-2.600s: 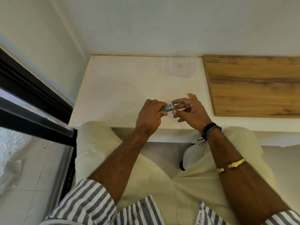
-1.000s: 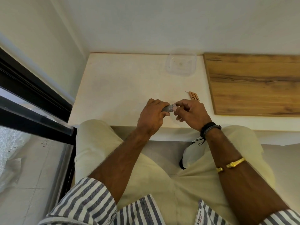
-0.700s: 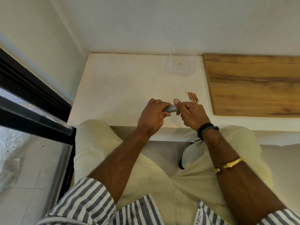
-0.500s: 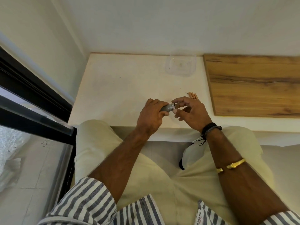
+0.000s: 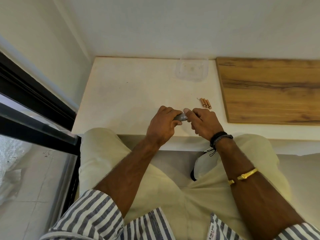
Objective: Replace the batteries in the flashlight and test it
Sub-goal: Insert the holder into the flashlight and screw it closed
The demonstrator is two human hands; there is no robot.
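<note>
One pale counter (image 5: 131, 94) fills the middle ground ahead of your knees, set into a white corner. Wood board (image 5: 270, 90) lies flat on its right part, well apart from your hands. Clear tub (image 5: 191, 70) sits at the back edge, just left of the board.

Your left hand (image 5: 162, 123) is over the counter's near edge, fingers curled tight round the flashlight's body. Your right hand (image 5: 205, 121) meets it from the right, thumb tip up and pressed on the flashlight's end, fingers curled under; both hands are clamped on it. Black bands and a gold bangle are on your right arm.

Three batteries (image 5: 205, 103) lie side by side on the counter, touching each other, just beyond your right hand and near the board's left edge.

Flashlight (image 5: 181, 117): only a short grey section shows between your hands, lying roughly level. You cannot tell from here whether its end cap is on.
</note>
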